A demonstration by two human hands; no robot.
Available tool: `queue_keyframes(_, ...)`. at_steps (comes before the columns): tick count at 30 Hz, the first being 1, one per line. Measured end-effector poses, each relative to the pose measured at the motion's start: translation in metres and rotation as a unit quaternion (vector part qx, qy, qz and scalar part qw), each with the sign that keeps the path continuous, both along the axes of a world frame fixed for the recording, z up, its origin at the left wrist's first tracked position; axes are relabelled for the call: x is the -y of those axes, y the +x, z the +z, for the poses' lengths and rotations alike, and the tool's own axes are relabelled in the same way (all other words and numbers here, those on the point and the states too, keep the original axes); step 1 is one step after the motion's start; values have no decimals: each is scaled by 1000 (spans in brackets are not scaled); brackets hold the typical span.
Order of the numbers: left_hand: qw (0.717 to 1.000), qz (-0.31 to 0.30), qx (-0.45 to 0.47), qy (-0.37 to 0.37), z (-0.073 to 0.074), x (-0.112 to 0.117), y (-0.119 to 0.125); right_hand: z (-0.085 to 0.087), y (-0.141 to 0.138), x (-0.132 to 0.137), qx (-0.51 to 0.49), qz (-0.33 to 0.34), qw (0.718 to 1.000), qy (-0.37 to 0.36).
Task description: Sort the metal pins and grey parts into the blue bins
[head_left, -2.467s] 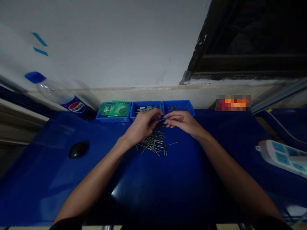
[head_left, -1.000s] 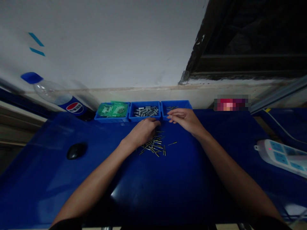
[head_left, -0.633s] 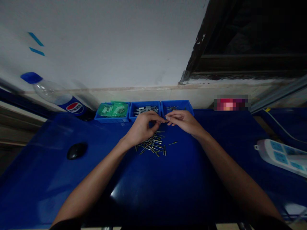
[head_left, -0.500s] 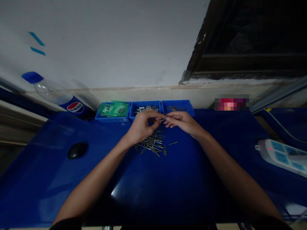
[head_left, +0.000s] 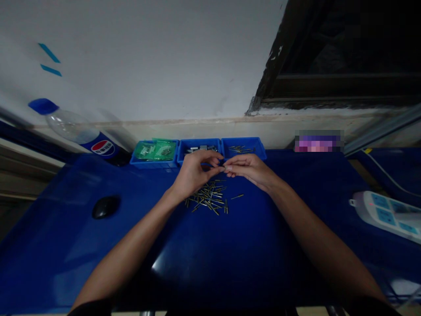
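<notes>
My left hand [head_left: 194, 171] and my right hand [head_left: 251, 170] meet above the middle of the table, fingertips almost touching. Between them is a small part [head_left: 223, 169], mostly covered by the fingers and too small to name. My right thumb and fingers are pinched together on it. The left thumb presses at the same spot, while the left index finger arches above. Just below the hands lies a loose pile of thin brass-coloured metal pins [head_left: 208, 197]. One single pin [head_left: 237, 196] rests apart, to the right of the pile.
Behind the hands stand three blue bins: one with green bags [head_left: 156, 150], one with grey metal pieces [head_left: 202, 148], one with thin pins [head_left: 241, 149]. A cola bottle [head_left: 101, 145] and black mouse [head_left: 105, 207] are left. A power strip [head_left: 388, 213] lies right.
My left index finger has lifted and the left hand has opened slightly. My right fingers have drawn closer together around the small part. The pin pile is unchanged.
</notes>
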State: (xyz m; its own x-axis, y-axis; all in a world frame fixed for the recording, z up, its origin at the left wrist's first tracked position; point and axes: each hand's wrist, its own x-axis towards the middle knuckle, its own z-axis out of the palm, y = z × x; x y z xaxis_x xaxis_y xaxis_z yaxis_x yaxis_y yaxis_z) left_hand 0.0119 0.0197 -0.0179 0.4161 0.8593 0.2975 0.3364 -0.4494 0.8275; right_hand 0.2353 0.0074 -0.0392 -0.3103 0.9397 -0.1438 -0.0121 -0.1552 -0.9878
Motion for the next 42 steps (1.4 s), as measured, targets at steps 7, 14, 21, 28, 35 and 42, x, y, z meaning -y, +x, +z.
queue_keyframes(7, 969, -102, -203, 97, -8, -4, -4, 10, 13, -8, 81, -148, 982, 89)
queue_keyframes(14, 899, -251, -315, 171, -31, 4, 7, 12, 20, -11, 107, -156, 977, 102)
queue_keyframes(21, 893, -194, -377, 149, -19, 5, 6, 14, 16, -9, 106, -130, 980, 105)
queue_keyframes(28, 895, -162, -396, 128, -17, 4, 1, 13, 15, -8, 102, -120, 983, 99)
queue_keyframes(35, 930, -160, -312, 114, -16, -3, -6, 14, 14, -7, 108, -111, 983, 96)
queue_keyframes(42, 983, -112, -117, 84, -3, -2, -3, 11, 14, -8, 127, -74, 986, 83)
